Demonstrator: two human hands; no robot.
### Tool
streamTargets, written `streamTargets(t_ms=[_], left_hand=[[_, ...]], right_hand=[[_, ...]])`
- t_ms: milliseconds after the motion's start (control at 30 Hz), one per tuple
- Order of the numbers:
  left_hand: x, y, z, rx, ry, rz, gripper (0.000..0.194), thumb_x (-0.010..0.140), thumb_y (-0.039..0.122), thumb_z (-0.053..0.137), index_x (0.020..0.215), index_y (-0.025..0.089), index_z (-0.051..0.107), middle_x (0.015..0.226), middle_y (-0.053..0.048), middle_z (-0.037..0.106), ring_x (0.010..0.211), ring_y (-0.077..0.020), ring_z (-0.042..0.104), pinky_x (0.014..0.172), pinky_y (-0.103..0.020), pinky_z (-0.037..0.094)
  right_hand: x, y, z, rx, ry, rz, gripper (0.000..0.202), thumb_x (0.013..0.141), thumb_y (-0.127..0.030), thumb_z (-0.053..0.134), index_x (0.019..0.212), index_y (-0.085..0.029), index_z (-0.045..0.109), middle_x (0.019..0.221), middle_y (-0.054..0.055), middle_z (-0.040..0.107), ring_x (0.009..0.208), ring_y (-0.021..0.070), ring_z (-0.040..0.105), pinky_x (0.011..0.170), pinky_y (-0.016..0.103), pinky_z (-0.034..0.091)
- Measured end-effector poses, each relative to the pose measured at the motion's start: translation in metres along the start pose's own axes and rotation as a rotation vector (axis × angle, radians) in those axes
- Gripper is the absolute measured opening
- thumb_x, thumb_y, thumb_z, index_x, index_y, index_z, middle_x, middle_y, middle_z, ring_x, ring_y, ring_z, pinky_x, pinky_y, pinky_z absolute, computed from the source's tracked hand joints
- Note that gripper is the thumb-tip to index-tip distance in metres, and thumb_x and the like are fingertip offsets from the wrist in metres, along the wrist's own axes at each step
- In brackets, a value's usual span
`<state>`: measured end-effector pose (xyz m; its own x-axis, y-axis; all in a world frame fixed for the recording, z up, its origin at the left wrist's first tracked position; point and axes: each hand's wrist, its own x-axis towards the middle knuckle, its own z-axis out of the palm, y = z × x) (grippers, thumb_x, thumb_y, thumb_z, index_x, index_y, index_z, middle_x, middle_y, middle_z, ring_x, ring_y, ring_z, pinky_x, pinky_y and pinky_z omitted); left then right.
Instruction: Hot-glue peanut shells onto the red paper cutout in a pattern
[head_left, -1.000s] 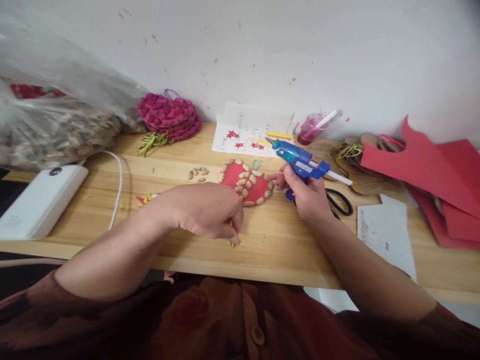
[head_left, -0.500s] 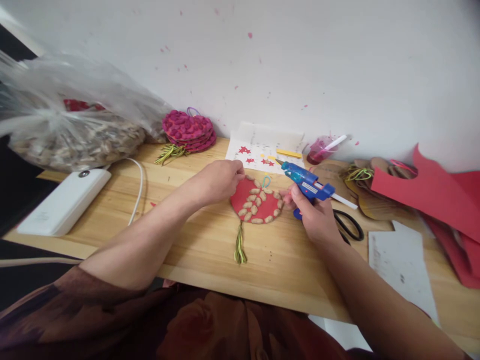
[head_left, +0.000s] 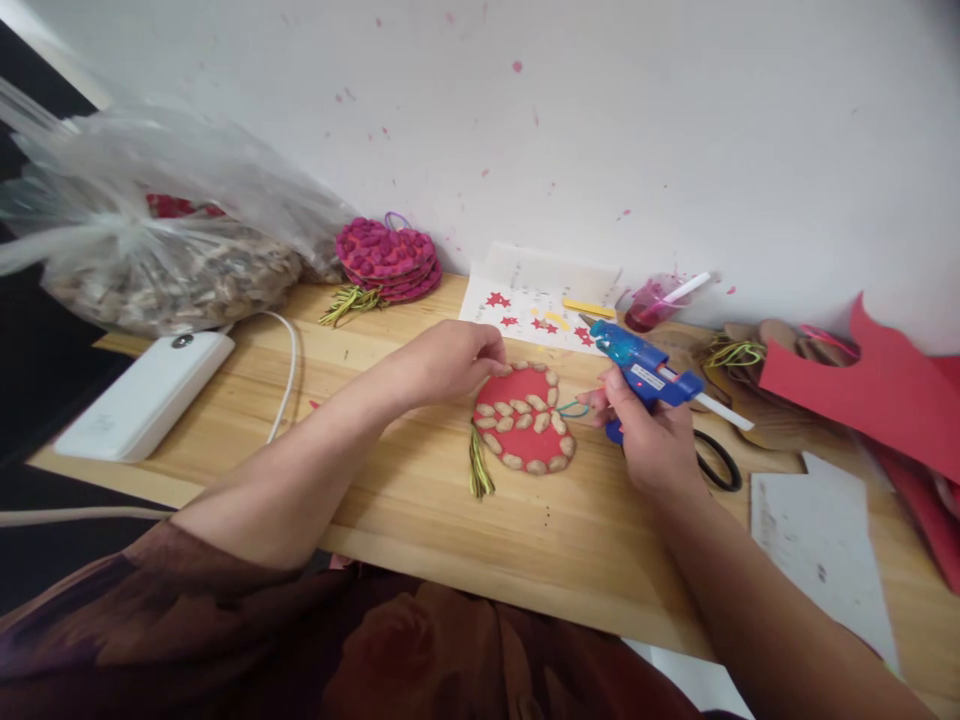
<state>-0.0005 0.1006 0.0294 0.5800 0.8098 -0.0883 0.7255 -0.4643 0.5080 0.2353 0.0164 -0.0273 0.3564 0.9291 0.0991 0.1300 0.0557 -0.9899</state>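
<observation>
A round red disc (head_left: 536,452) lies on the table, with peanut shells around its rim and in a double row across its middle. Its green tassel (head_left: 480,462) hangs at the left, and a teal loop (head_left: 574,409) sticks out at the right. My left hand (head_left: 454,362) touches the disc's upper left edge, its thumb and fingers curled together; whether something is between them is hidden. In my right hand (head_left: 651,432) is a blue glue gun (head_left: 637,362), its nozzle pointing up and left over a white sheet (head_left: 487,285) that bears small red stars (head_left: 498,300).
Plastic bag of shells (head_left: 180,270) and white power bank (head_left: 146,395) at left. Pink shell-covered discs (head_left: 386,260) stand by the wall. Pink cup (head_left: 649,305), black-handled scissors (head_left: 724,465), red sheets (head_left: 847,395) and grey card (head_left: 821,545) lie right.
The disc has turned clockwise, so its teal loop now points right instead of up. My right hand and the glue gun have shifted slightly right in view.
</observation>
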Motion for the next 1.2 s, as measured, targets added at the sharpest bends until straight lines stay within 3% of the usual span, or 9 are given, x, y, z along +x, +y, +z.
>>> streamTargets(t_ms=[133,333,533,733,833,933,1000,1067,1200], left_hand=[[-0.006,0.002,-0.01,0.257,-0.204,-0.017,0.025,0.083,0.045,0.064,0.076,0.021,0.068,0.071,-0.002,0.068,0.062,-0.0168,0.056,0.057,-0.03,0.033],[-0.016,0.022,-0.011,0.44,-0.363,-0.051,0.041,0.078,0.061,0.067,0.079,0.02,0.07,0.072,-0.007,0.068,0.065,-0.0214,0.06,0.057,-0.032,0.032],[-0.018,0.024,-0.006,0.495,-0.405,-0.068,0.024,0.073,0.043,0.073,0.082,0.021,0.072,0.074,-0.007,0.069,0.071,-0.0243,0.064,0.058,-0.032,0.034],[-0.022,0.016,-0.018,0.453,-0.432,-0.063,0.016,0.069,0.034,0.075,0.08,0.024,0.072,0.075,-0.003,0.07,0.068,-0.0212,0.061,0.058,-0.031,0.033],[-0.02,0.0,-0.029,0.384,-0.29,-0.091,0.018,0.075,0.036,0.07,0.09,0.025,0.072,0.082,-0.002,0.072,0.071,-0.0201,0.061,0.059,-0.03,0.034],[-0.014,-0.02,-0.038,0.372,0.021,-0.217,0.019,0.085,0.029,0.058,0.098,0.021,0.07,0.084,-0.004,0.072,0.073,-0.0195,0.061,0.062,-0.03,0.037],[-0.01,-0.03,-0.04,0.345,0.169,-0.246,0.024,0.086,0.021,0.053,0.105,0.019,0.069,0.084,-0.004,0.072,0.072,-0.0184,0.061,0.066,-0.03,0.04],[-0.007,-0.035,-0.04,0.316,0.216,-0.244,0.031,0.083,0.014,0.052,0.109,0.018,0.068,0.082,-0.004,0.071,0.071,-0.0178,0.061,0.068,-0.029,0.041],[-0.005,-0.037,-0.037,0.281,0.175,-0.226,0.037,0.075,0.007,0.054,0.107,0.019,0.07,0.082,-0.002,0.069,0.072,-0.0176,0.061,0.069,-0.028,0.042]], right_hand=[[-0.001,0.0,0.001,0.039,-0.056,-0.009,0.021,0.083,-0.048,0.077,0.083,-0.029,0.068,0.068,-0.001,0.065,0.074,0.0229,0.072,0.062,0.034,0.053],[0.0,-0.001,0.002,-0.004,-0.104,-0.026,0.024,0.08,-0.052,0.077,0.08,-0.03,0.067,0.067,0.0,0.064,0.072,0.0272,0.072,0.063,0.041,0.055],[-0.001,-0.004,0.002,-0.043,-0.122,-0.03,0.025,0.082,-0.051,0.075,0.082,-0.028,0.065,0.069,0.0,0.064,0.073,0.0253,0.071,0.063,0.039,0.055],[-0.001,-0.003,0.0,-0.054,-0.13,-0.076,0.02,0.087,-0.046,0.071,0.082,-0.028,0.065,0.069,-0.001,0.062,0.073,0.0242,0.07,0.077,0.042,0.057],[-0.001,-0.003,0.0,-0.11,-0.109,-0.068,0.021,0.087,-0.047,0.07,0.082,-0.027,0.066,0.071,0.0,0.064,0.079,0.025,0.072,0.078,0.04,0.057],[0.0,-0.004,0.001,-0.159,-0.1,-0.059,0.025,0.086,-0.051,0.071,0.085,-0.026,0.066,0.072,0.002,0.067,0.083,0.0268,0.073,0.074,0.039,0.057],[0.001,-0.005,0.002,-0.166,-0.12,-0.067,0.028,0.084,-0.053,0.071,0.086,-0.026,0.065,0.072,0.002,0.067,0.08,0.026,0.073,0.072,0.039,0.057],[0.001,-0.007,0.004,-0.183,-0.124,-0.057,0.031,0.083,-0.055,0.072,0.086,-0.026,0.065,0.072,0.002,0.068,0.074,0.0242,0.071,0.07,0.039,0.058],[0.0,-0.011,0.007,-0.214,-0.094,-0.021,0.035,0.079,-0.058,0.074,0.079,-0.025,0.065,0.073,0.004,0.07,0.066,0.0219,0.069,0.063,0.038,0.058]])
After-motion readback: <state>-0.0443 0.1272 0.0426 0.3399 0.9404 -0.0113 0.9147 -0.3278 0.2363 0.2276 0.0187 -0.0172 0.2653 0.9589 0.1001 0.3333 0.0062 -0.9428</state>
